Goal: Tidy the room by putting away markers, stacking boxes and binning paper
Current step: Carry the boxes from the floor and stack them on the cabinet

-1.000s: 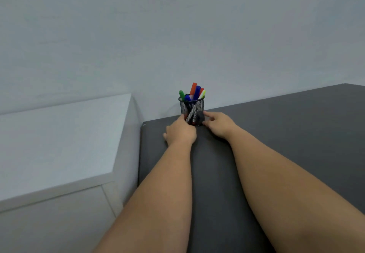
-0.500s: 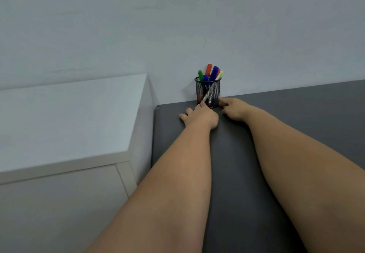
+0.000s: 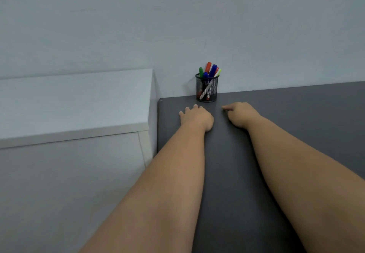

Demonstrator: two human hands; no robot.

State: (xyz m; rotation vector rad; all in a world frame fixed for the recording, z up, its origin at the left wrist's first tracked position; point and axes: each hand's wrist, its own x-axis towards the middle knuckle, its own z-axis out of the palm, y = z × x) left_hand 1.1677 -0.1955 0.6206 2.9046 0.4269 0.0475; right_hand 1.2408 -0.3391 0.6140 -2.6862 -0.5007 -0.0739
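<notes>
A black mesh pen cup (image 3: pixel 206 93) stands at the back of the dark grey table (image 3: pixel 296 118), against the wall. Several markers (image 3: pixel 210 69) in green, orange, blue and yellow stick out of its top. My left hand (image 3: pixel 196 117) rests palm down on the table just in front and left of the cup, fingers spread, holding nothing. My right hand (image 3: pixel 240 114) lies in front and right of the cup, fingers loosely curled with the forefinger out, also holding nothing. Neither hand touches the cup.
A white cabinet (image 3: pixel 75 102) stands left of the table, its top a little higher than the table's surface, with a narrow gap between them. A plain pale wall (image 3: pixel 177 25) runs behind both.
Both hands have let go of the mesh cup and drawn back a little toward me. The cup stays in place against the wall. My head has shifted, moving the view.
</notes>
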